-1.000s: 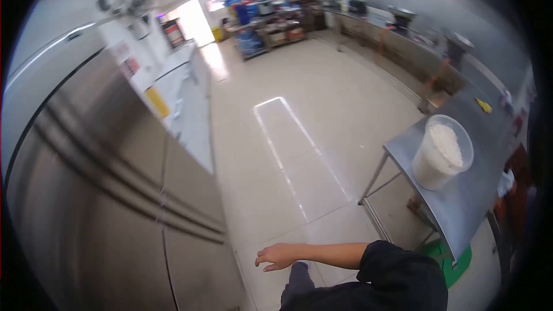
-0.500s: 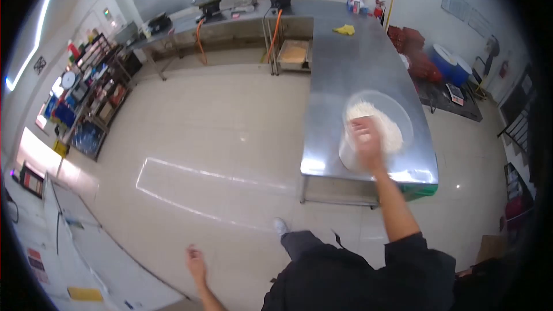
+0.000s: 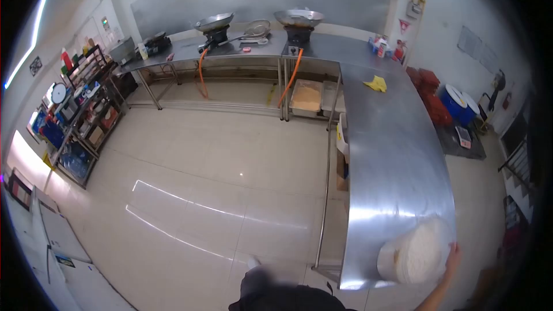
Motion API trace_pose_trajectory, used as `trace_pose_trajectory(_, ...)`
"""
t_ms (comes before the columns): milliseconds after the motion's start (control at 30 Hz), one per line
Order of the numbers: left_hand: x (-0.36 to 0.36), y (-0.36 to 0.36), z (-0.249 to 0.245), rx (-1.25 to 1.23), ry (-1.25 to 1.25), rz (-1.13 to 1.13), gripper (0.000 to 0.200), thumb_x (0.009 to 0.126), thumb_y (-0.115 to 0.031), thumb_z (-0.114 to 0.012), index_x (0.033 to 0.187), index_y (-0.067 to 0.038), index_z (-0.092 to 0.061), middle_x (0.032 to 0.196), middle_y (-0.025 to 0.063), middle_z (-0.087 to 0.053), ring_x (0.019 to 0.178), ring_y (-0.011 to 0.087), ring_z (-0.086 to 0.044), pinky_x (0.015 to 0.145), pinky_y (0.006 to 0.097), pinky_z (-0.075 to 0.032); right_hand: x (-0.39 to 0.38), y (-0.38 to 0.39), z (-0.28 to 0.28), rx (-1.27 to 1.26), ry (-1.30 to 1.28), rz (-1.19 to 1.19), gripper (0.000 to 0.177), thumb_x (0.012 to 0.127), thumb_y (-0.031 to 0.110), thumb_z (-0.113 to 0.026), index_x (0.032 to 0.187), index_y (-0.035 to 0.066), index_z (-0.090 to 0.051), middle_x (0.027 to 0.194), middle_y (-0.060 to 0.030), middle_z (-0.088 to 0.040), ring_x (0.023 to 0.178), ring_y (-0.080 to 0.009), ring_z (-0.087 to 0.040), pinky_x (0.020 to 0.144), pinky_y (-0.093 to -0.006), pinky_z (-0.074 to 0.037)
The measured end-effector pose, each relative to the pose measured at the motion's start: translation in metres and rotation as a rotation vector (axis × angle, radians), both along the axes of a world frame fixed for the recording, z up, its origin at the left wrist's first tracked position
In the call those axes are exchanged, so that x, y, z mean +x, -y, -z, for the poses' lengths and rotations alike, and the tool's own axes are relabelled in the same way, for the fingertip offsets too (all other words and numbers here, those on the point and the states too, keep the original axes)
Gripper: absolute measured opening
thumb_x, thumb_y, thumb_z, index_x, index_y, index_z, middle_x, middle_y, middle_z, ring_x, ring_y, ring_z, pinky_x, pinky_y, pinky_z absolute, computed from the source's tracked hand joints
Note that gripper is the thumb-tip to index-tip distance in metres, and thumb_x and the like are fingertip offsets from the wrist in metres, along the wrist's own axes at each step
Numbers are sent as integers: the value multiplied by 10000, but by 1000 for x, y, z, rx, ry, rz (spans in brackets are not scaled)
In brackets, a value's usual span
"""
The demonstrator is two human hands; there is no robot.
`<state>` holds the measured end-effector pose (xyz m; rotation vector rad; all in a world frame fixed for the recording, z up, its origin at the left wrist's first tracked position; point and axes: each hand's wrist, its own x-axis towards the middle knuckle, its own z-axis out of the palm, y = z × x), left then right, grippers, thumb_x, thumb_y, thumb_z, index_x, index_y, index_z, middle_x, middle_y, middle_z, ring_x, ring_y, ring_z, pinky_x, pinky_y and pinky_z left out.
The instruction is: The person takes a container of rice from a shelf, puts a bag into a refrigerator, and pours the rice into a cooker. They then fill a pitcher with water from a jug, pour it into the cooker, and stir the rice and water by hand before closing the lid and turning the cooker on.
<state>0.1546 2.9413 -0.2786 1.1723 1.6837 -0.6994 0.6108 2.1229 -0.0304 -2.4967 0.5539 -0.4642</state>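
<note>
On the near end of the steel table stands a white round tub with white powder in it. My right hand is at the tub's right side, by the rim. Its fingers are small and partly hidden there, so whether they grip the rim does not show. My left hand is out of view.
The long steel table runs away from me, with a yellow cloth farther along. Two woks sit on burners at the back counter. A tray of orange-tan stuff is beneath it. A loaded shelf rack stands left.
My right hand has gone from over the powder to the tub's right side. My left hand has left the view. The camera has tilted up, so the tub appears lower.
</note>
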Motion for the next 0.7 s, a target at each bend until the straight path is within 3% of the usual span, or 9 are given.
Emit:
trace_pose_trajectory(167, 146, -142, 41, -10, -5, 254, 298, 899, -294, -551, 1046, -35, -550, 927, 186, -673, 880, 334, -666, 782, 473, -538, -34, -16, 21, 64, 57, 297, 308, 988, 250, -473, 995, -20, -622, 968, -130, -617, 922, -229, -572, 838, -373, -453)
trace_pose_trajectory(233, 211, -241, 65, 93, -2, 410, 277, 893, -291, -539, 971, -35, -613, 903, 176, -684, 872, 335, -670, 792, 474, -536, -35, -99, -16, 353, 158, 554, 423, 869, 156, -594, 1222, -52, -490, 1092, -213, -576, 1071, -293, -536, 956, -406, -413)
trace_pose_trajectory(267, 254, -298, 77, 183, 18, 503, 280, 890, -289, -533, 934, -35, -644, 891, 170, -690, 868, 335, -672, 797, 474, -535, -35, -155, -41, 495, 227, 689, 601, 809, 108, -654, 1336, -68, -424, 1155, -255, -556, 1145, -325, -518, 1015, -423, -393)
trace_pose_trajectory(333, 368, -395, 84, 485, 185, 637, 312, 885, -285, -522, 860, -36, -707, 866, 160, -702, 860, 336, -676, 808, 475, -533, -24, -193, -39, 461, 279, 763, 593, 820, 120, -640, 1339, -66, -424, 1179, -253, -542, 1160, -325, -506, 1023, -424, -385)
trace_pose_trajectory(433, 611, -450, 37, 1040, 719, 640, 315, 843, -260, -583, 975, 13, -665, 1067, 228, -657, 1030, 405, -610, 865, 484, -494, -2, -250, -31, 396, 305, 827, 581, 836, 138, -619, 1345, -65, -425, 1214, -249, -520, 1184, -325, -489, 1036, -425, -373)
trace_pose_trajectory(467, 693, -441, -11, 949, 805, 733, 333, 858, -269, -588, 1021, 14, -650, 1091, 237, -650, 1043, 389, -613, 893, 462, -490, 5, -266, -31, 380, 301, 841, 577, 841, 144, -612, 1346, -64, -426, 1226, -248, -513, 1192, -325, -483, 1041, -426, -369)
trace_pose_trajectory(567, 902, -382, -44, 645, 1267, 600, 256, 874, -199, -616, 1095, -74, -648, 998, 188, -675, 947, 296, -659, 796, 380, -527, 34, -304, -21, 345, 288, 888, 567, 857, 162, -590, 1352, -62, -426, 1262, -245, -492, 1215, -324, -466, 1054, -427, -356)
trace_pose_trajectory(600, 937, -323, -116, 437, 1205, 588, 260, 879, -207, -631, 1115, -99, -640, 946, 157, -683, 848, 235, -657, 742, 354, -528, 46, -314, -20, 335, 288, 900, 564, 863, 168, -583, 1354, -62, -427, 1274, -244, -484, 1223, -324, -460, 1058, -427, -352)
trace_pose_trajectory(700, 1020, -192, -149, 200, 1476, 865, 251, 877, -194, -641, 1108, -97, -634, 759, 60, -645, 684, 141, -589, 648, 332, -511, 77, -336, -10, 285, 276, 938, 556, 879, 185, -562, 1359, -60, -428, 1310, -240, -463, 1247, -324, -443, 1071, -429, -340)
